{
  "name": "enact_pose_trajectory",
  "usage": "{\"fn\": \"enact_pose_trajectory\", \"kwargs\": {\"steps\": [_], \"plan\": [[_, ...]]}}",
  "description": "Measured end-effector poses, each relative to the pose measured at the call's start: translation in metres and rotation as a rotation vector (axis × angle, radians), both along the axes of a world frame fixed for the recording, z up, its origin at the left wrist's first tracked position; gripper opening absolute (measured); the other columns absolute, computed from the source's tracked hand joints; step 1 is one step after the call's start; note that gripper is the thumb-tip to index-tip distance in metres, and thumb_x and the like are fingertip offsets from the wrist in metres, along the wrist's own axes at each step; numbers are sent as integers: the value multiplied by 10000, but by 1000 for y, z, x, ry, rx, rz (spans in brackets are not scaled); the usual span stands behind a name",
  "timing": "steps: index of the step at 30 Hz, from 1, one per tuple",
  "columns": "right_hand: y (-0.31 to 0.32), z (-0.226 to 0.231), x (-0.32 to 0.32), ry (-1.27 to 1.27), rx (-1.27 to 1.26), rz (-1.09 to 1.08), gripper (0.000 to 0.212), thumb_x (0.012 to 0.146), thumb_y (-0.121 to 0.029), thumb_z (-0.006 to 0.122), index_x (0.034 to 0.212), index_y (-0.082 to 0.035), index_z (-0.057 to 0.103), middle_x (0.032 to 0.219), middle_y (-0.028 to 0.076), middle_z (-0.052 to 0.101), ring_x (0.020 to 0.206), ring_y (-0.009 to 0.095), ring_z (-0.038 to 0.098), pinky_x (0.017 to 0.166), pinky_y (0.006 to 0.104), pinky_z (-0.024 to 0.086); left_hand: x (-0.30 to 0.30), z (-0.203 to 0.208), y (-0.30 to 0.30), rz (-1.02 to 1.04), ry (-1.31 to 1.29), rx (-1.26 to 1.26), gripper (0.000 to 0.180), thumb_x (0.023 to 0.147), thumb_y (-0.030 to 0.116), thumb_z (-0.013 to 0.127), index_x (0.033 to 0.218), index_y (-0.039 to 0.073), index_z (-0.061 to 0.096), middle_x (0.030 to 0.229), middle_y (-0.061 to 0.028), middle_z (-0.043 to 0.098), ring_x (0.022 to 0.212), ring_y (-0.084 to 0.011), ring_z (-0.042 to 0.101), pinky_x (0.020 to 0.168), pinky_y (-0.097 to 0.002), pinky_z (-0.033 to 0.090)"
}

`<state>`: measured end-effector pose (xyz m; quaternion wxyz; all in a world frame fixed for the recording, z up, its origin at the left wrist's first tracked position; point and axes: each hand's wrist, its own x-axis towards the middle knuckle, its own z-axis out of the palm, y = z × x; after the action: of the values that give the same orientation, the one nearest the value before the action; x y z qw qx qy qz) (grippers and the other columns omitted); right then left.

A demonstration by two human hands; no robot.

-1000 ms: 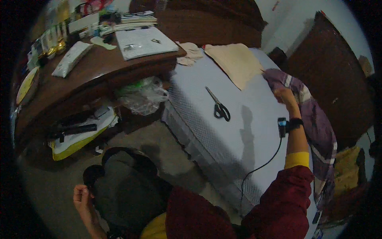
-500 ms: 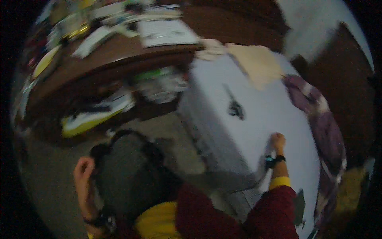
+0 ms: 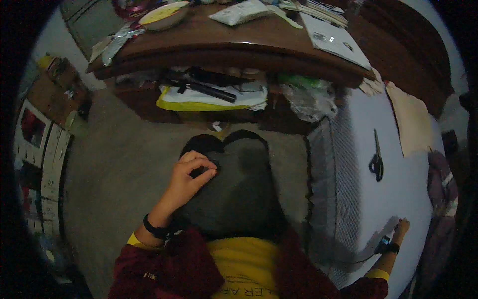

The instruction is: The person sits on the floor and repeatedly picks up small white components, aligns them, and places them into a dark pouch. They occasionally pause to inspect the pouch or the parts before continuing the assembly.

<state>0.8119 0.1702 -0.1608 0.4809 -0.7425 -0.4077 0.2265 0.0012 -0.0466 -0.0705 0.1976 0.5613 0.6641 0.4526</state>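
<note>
My left hand (image 3: 191,172) is over my lap, above dark trousers (image 3: 239,184). Its fingers curl in and the thumb meets the fingertips; whatever is pinched there, if anything, does not show. At lower right my right hand (image 3: 402,227) rests on the pale bed (image 3: 368,214), its fingers drawn together. The image is too dim to tell if something small is in it. Dark-handled scissors (image 3: 377,162) lie on the bed beyond my right hand, handles toward me. A dark band circles each wrist.
A brown wooden desk (image 3: 229,50) spans the front, bearing a bowl (image 3: 164,17), a white packet (image 3: 239,12) and papers (image 3: 333,40). Its lower shelf holds a black rod-like item (image 3: 209,92) and plastic bags (image 3: 311,102). A cream cloth (image 3: 411,122) and a purple cloth (image 3: 438,184) edge the bed.
My view has swung left and steadied, showing more floor and desk. My left hand has come from beside my leg to above my lap. My right hand stays over the bed.
</note>
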Motion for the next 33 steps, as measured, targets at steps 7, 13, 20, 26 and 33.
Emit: {"fn": "enact_pose_trajectory", "kwargs": {"steps": [7, 13, 20, 26, 33], "plan": [[-10, 84, -88, 490, 169, 442, 168, 903, -196, 605, 878, -50, 526, 788, 17, 476, 735, 105, 474, 776, 258, 433, 32, -1, 36, -368, 210, 76, 154, 745, 84, 702, 895, 61, 673, 919, -83, 604, 897, -265, 571, 789, -352, 450], [4, 143, -181, 476, 165, 467, 364, 910, -115, 584, 1220, 46, 482, 973, 28, 544, 895, 113, 548, 933, 280, 459, 80, -36, 95, -653, 593, 120, 204, 763, 205, 690, 916, 71, 673, 980, -100, 613, 1020, -265, 538, 833, -359, 458], [5, 228, -208, 555, 326, 746, 399, 916, -100, 567, 1271, 42, 453, 1040, 50, 546, 989, 132, 535, 980, 264, 403, 99, -62, 130, -905, 731, -511, 214, 790, 227, 650, 938, 76, 682, 937, -135, 655, 898, -289, 622, 781, -399, 493], [28, 342, -196, 581, 373, 968, 218, 949, -74, 503, 1139, 22, 554, 1021, 89, 610, 969, 123, 572, 837, 187, 495, 64, -55, 143, -862, 104, -230, 184, 812, 212, 646, 877, 39, 641, 899, -118, 664, 834, -241, 641, 743, -342, 501], [-2, 471, -251, 287, 545, 1102, 128, 948, -117, 513, 938, 10, 528, 859, 96, 573, 816, 173, 550, 764, 273, 481, 79, -43, 135, -899, -433, -483, 203, 955, 256, 520, 984, 56, 542, 1030, -69, 650, 910, -157, 615, 760, -288, 490]]}}
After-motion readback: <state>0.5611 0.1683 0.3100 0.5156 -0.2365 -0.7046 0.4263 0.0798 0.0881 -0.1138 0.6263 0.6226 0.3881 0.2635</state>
